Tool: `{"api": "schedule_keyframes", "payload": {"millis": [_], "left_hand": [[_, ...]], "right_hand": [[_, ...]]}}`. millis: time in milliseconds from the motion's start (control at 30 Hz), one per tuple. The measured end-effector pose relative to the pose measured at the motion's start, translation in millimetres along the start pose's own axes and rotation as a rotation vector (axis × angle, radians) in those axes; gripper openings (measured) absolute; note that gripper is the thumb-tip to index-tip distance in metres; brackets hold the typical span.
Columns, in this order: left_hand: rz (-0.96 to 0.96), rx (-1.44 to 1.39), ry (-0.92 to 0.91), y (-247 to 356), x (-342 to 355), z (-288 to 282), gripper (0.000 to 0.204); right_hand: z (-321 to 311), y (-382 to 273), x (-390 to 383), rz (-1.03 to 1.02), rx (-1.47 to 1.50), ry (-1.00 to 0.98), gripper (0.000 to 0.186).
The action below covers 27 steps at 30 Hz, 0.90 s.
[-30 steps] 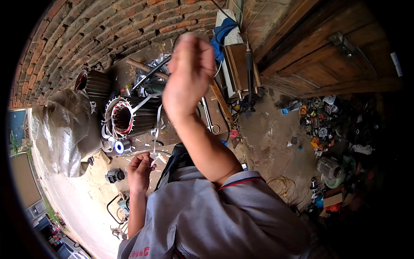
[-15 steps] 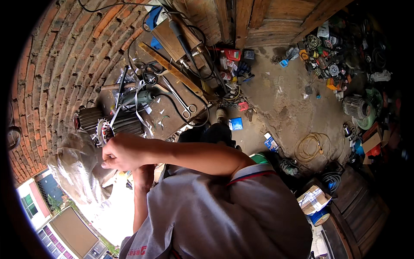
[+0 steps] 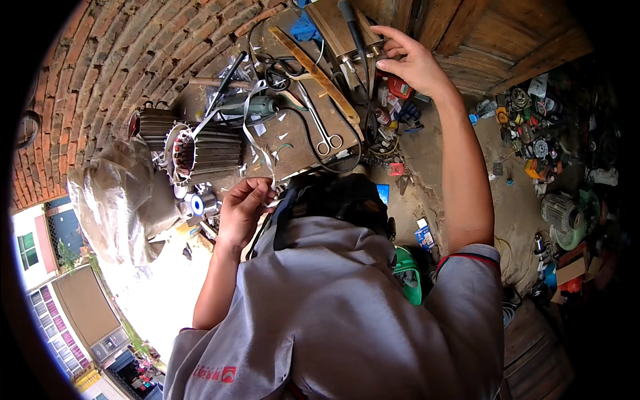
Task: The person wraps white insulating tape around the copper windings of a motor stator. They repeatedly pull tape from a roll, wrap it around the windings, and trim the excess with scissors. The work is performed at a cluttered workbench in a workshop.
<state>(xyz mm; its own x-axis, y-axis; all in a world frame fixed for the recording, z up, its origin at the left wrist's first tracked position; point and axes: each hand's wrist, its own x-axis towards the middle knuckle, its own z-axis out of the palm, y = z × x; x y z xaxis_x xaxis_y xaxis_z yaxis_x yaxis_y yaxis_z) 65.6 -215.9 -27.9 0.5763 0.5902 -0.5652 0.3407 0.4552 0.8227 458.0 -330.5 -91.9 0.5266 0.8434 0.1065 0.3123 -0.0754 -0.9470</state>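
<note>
My left hand (image 3: pixel 244 208) is closed in a pinch at the near edge of the workbench (image 3: pixel 293 148), on the lower end of a white strip (image 3: pixel 248 107). The strip loops up across the bench and back toward a finned motor stator (image 3: pixel 217 152), which lies on its side with its round opening facing left. My right hand (image 3: pixel 415 65) is stretched to the far right of the bench, fingers apart. Its thumb and fingertips are close to a metal stub on a brown box-shaped device (image 3: pixel 333 33); contact cannot be made out.
Long scissors (image 3: pixel 313 117), a green power tool (image 3: pixel 247 107), a wooden bar (image 3: pixel 313 70) and black cable lie on the bench. A second finned housing (image 3: pixel 150 127) stands behind the stator. Clear plastic (image 3: pixel 117 193) hangs at left; motor parts (image 3: pixel 533 127) crowd the right floor.
My right hand has swung from the stator across to the far right and opened. My left hand, partly hidden before, now shows beside the bench's near edge.
</note>
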Motion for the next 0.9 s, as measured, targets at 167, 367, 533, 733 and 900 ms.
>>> {"api": "schedule_keyframes", "payload": {"millis": [167, 367, 533, 733, 900], "left_hand": [[0.041, -0.117, 0.009, -26, 0, -6, 0.021], [0.055, -0.141, 0.068, -43, -6, -11, 0.021], [0.058, -0.159, 0.113, -42, -8, -12, 0.022], [0.029, -0.147, 0.102, -43, -6, -16, 0.021], [0.024, -0.152, 0.060, -40, -1, -12, 0.020]], "right_hand": [[-3, 15, 7, -0.049, 0.173, -0.067, 0.057], [-1, 28, 15, -0.023, 0.304, -0.034, 0.054], [2, 33, 16, -0.079, 0.313, -0.029, 0.052], [1, 34, 15, -0.085, 0.293, -0.016, 0.051], [2, 29, 13, -0.076, 0.298, -0.016, 0.052]]}}
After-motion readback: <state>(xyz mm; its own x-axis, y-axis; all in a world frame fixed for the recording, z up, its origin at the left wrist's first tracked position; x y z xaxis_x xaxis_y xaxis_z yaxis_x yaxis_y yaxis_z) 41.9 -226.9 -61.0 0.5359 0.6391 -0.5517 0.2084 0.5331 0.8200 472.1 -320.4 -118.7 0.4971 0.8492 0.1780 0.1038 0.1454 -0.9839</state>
